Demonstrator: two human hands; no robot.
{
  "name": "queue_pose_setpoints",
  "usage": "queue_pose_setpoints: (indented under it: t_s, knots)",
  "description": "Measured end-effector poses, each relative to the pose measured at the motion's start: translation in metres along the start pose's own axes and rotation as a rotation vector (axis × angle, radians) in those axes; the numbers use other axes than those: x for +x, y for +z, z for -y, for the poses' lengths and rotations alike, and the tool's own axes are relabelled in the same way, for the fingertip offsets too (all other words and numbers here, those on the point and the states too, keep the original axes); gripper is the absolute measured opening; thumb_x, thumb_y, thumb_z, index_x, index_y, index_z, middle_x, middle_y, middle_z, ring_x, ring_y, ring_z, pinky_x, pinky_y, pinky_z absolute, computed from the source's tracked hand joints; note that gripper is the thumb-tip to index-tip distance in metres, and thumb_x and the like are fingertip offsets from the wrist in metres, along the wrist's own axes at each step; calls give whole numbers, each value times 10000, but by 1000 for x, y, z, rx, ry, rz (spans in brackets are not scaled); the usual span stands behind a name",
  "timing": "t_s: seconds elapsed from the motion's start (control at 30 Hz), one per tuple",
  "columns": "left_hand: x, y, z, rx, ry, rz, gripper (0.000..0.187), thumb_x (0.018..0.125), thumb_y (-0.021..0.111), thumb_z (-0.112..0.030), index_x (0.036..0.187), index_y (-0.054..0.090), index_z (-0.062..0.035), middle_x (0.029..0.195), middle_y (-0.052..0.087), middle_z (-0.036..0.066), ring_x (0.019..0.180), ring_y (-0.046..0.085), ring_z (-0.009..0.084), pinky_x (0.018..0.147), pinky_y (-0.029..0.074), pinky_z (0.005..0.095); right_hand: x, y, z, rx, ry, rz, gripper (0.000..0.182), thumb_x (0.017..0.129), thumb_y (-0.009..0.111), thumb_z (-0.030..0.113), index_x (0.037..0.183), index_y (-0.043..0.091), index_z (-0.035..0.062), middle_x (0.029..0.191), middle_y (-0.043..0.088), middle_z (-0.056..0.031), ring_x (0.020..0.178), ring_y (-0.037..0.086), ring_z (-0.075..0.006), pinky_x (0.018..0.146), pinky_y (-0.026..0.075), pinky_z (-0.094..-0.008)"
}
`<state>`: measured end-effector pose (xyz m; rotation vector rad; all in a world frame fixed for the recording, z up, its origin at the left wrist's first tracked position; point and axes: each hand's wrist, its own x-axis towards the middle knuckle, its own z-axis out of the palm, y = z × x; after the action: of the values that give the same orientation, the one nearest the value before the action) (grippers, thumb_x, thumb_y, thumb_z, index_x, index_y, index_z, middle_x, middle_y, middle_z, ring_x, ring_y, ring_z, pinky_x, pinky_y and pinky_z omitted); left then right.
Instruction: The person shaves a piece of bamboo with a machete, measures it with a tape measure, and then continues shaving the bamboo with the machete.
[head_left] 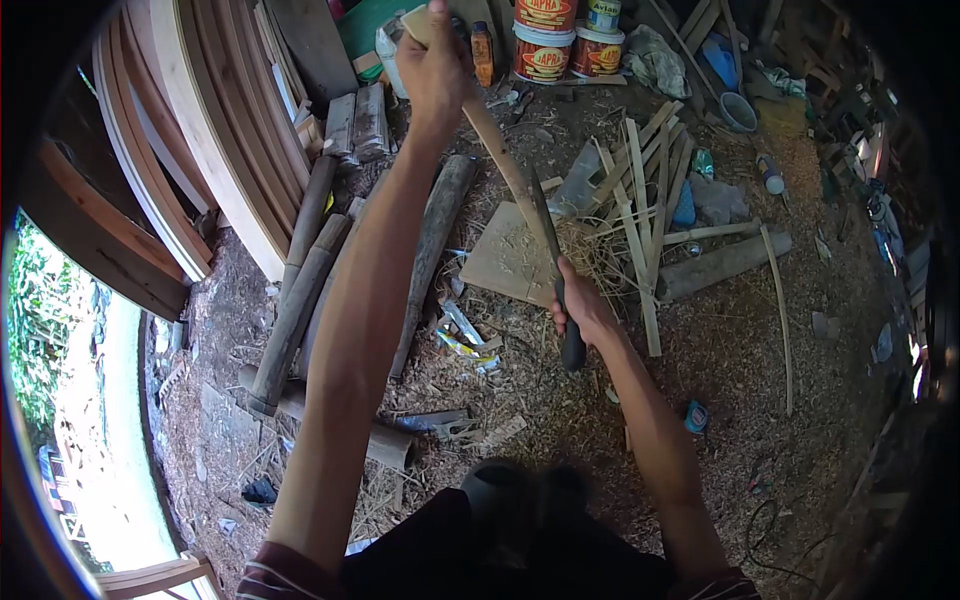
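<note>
My left hand [435,75] is raised at the top of the view, closed round the upper end of a long pale strip of wood or bamboo [497,148]. The strip slants down and right towards a flat board [495,262] strewn with shavings. In my right hand [582,303] is the black handle of a long knife [544,212]. Its dark, narrow blade points up and away from me and overlaps the strip's lower part. Curled shavings [590,255] lie heaped beside the board.
Split strips [640,215] are piled right of the board. Bamboo poles [432,260] lie to the left, near leaning curved planks [225,130]. Paint tins [543,52] stand at the back. Another pole [725,265] rests at right on the shaving-covered ground.
</note>
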<state>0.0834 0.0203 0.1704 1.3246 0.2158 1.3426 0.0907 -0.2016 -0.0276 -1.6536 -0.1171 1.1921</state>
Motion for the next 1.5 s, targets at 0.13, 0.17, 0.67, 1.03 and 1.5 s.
queue_pose_setpoints:
  t_s: [0.13, 0.17, 0.67, 1.03, 1.5]
  knots:
    - [-3, 8, 0, 58, -22, 40, 363, 930, 497, -384, 662, 420, -152, 490, 373, -55, 399, 362, 54, 364, 288, 224, -8, 13, 41, -44, -265, 10, 575, 887, 370, 610, 668, 431, 81, 477, 397, 28, 345, 385, -93, 339, 367, -290]
    - [-5, 10, -2, 43, -33, 39, 369, 930, 498, -384, 654, 421, -152, 487, 376, -54, 394, 362, 55, 361, 287, 227, -6, 20, 42, -19, -224, -35, 586, 891, 362, 603, 628, 423, 83, 463, 392, 20, 347, 387, -99, 344, 371, -286]
    - [0, -29, -1, 24, 101, -24, 418, 875, 564, -446, 724, 436, -78, 509, 457, 21, 409, 451, 103, 378, 376, 257, -12, 12, -20, -230, -22, -63, 546, 938, 337, 510, 630, 424, 67, 474, 405, -11, 387, 425, -143, 396, 391, -319]
    - [7, -30, -2, 116, 2, -67, 394, 906, 527, -413, 671, 416, -117, 488, 402, -21, 397, 397, 79, 366, 329, 250, 7, -17, -33, -12, -21, -68, 505, 943, 331, 514, 726, 424, 68, 482, 406, 8, 390, 409, -107, 391, 381, -295]
    - [8, -16, -6, 248, -50, -63, 441, 915, 483, -454, 645, 436, -108, 468, 400, -23, 365, 403, 97, 332, 322, 255, -10, 2, -14, -258, -14, -110, 572, 948, 300, 509, 667, 464, 38, 501, 438, -24, 427, 443, -141, 457, 417, -320]
